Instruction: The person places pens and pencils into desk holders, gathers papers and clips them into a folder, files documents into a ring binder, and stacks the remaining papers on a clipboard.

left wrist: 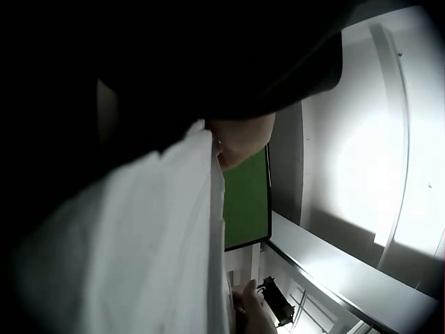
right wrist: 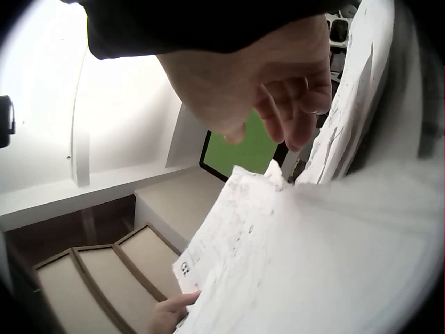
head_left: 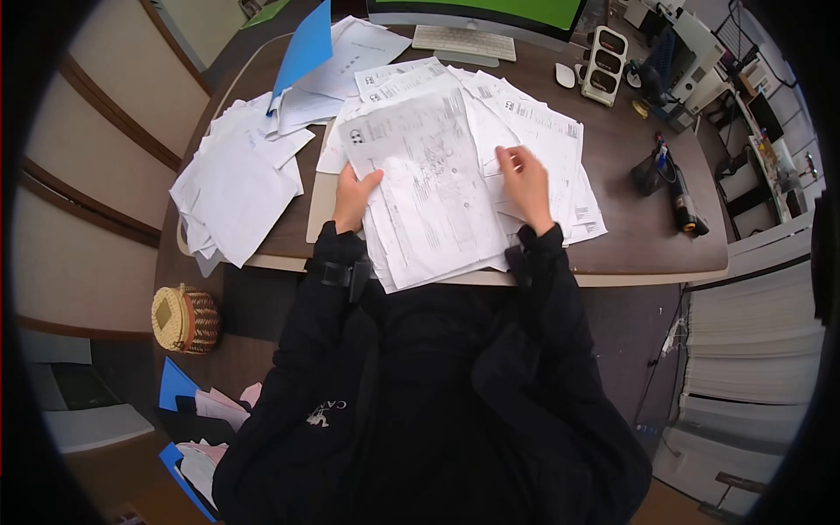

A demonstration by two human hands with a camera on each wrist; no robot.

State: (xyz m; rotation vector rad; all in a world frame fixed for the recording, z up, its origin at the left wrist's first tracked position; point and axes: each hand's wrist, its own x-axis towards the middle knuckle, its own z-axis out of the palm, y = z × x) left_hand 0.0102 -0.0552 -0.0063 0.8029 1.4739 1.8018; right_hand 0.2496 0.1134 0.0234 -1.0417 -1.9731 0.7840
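Observation:
A sheaf of printed sheets (head_left: 424,197) is held at its left edge by my left hand (head_left: 353,201), thumb on top. It tilts up over the desk's front edge. My right hand (head_left: 526,186) hovers just beyond the sheaf's right side, above other papers (head_left: 560,140). In the right wrist view the fingers of this right hand (right wrist: 288,97) bend loosely with nothing between them. Seen from the left wrist, the sheaf (left wrist: 153,236) stands nearly edge-on, and most of the left hand (left wrist: 243,136) is hidden by the sleeve and paper.
Loose papers (head_left: 241,188) lie at the desk's left beside a blue folder (head_left: 302,57). A keyboard (head_left: 464,41), a monitor (head_left: 490,13) and a mouse (head_left: 565,76) are at the back. At right stand a white three-slot holder (head_left: 604,66) and a black pen holder (head_left: 647,175). A woven basket (head_left: 185,319) is lower left.

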